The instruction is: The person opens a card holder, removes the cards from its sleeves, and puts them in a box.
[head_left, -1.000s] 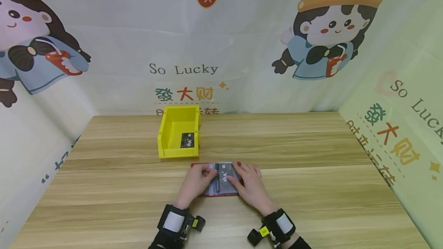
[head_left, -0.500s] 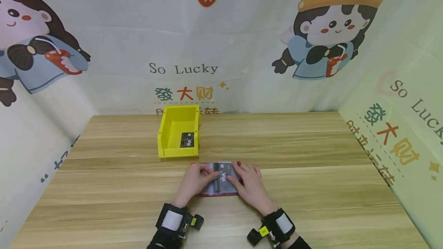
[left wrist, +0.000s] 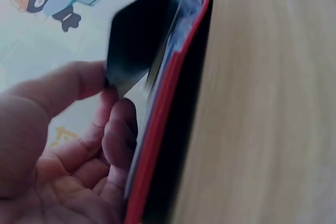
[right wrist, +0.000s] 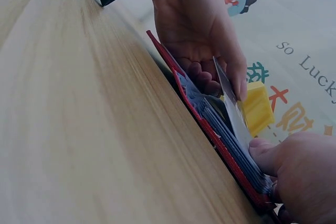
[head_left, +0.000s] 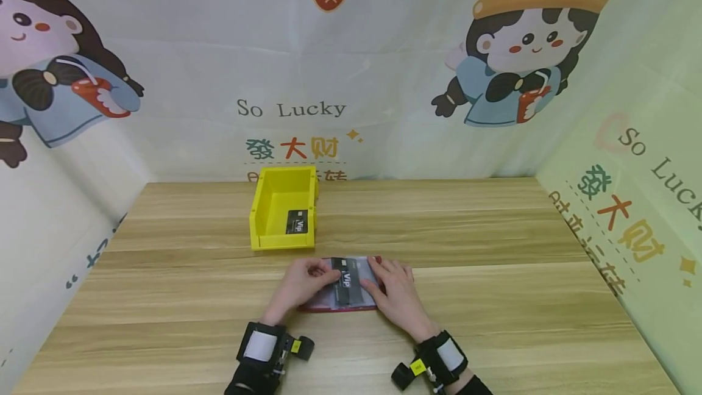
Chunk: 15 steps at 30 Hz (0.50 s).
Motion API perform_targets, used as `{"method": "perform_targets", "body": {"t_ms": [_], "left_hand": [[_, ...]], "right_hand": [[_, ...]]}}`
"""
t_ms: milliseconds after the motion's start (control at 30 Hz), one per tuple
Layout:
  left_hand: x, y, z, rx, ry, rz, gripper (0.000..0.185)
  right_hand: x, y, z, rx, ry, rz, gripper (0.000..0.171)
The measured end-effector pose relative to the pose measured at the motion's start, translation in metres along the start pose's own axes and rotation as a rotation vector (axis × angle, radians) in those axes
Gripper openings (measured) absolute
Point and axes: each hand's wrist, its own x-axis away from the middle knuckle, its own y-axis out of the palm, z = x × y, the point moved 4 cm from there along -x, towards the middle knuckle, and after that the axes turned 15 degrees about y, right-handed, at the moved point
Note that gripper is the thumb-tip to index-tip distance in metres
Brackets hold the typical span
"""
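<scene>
Since a second ago the black VIP card (head_left: 347, 280) has slid left and come further out of the card holder (head_left: 359, 303), and the left hand (head_left: 300, 282) with its forearm has shifted left with it. The right hand (head_left: 396, 294) has barely moved.

Left hand pinches the card's left edge between thumb and fingertips; the left wrist view shows the dark card (left wrist: 137, 40) lifted at an angle out of the red-edged holder (left wrist: 157, 145), thumb on one face, fingers curled behind. Right hand lies on the holder's right half with fingers fairly straight, pressing it flat to the wooden table (head_left: 493, 297); the right wrist view shows a fingertip of that hand (right wrist: 270, 156) on the stacked clear sleeves, grasping nothing.

Progress, as I judge it: one matching card (head_left: 297, 222) already sits in the yellow bin (head_left: 262, 212) just beyond the holder, so at least one is done. This card looks roughly half drawn out, not yet free of its sleeve. Left to do: pull it clear and carry it off; whether more cards remain in the sleeves I cannot tell.

Card looks: thin, rigid, black, white "Vip" lettering, a small lighter patch near the top edge. Holder: red cover, greyish transparent pockets, lying open on the table near the front middle, between both hands.
</scene>
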Motion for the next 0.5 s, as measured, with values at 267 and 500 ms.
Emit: {"method": "perform_targets", "body": {"t_ms": [267, 500], "left_hand": [[0.0033, -0.0047, -0.0002, 0.06, -0.044, 0.002, 0.015], [0.0049, -0.0055, -0.0009, 0.138, -0.082, 0.02, 0.015]], "right_hand": [[0.0009, -0.001, -0.0005, -0.017, -0.007, 0.012, 0.047], [0.0006, -0.0003, 0.0006, -0.029, -0.006, 0.003, 0.048]]}}
